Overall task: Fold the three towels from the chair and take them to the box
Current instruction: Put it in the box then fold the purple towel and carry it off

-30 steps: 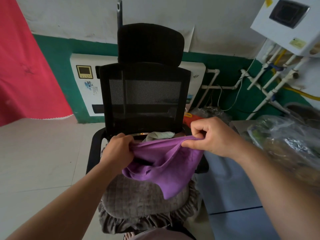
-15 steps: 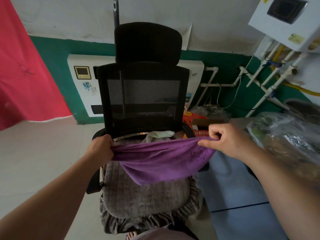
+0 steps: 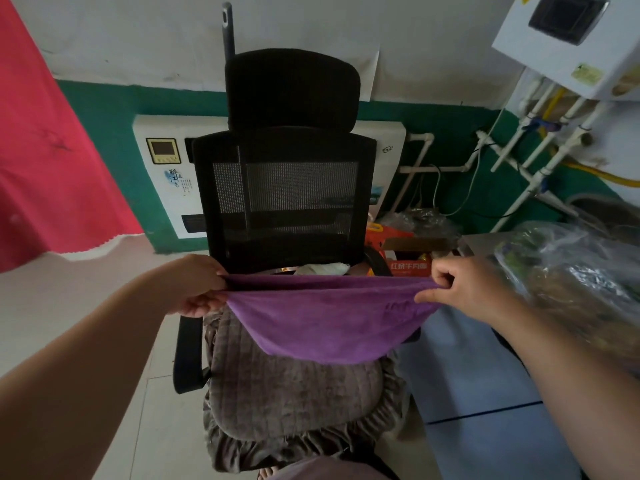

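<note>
Early in the task: left hand (image 3: 199, 289) and right hand (image 3: 465, 289) each pinch the purple towel (image 3: 329, 320) taut above the chair (image 3: 294, 393) seat, folding barely begun, pale cloth (image 3: 322, 269) waiting at its back edge

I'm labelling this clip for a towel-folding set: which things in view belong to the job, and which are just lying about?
Part of the job:
- purple towel, stretched between left hand and right hand
- pale cloth on the chair, possibly another towel

Just lying about:
- red curtain
- white wall unit
- orange carton
- plastic bags
</note>
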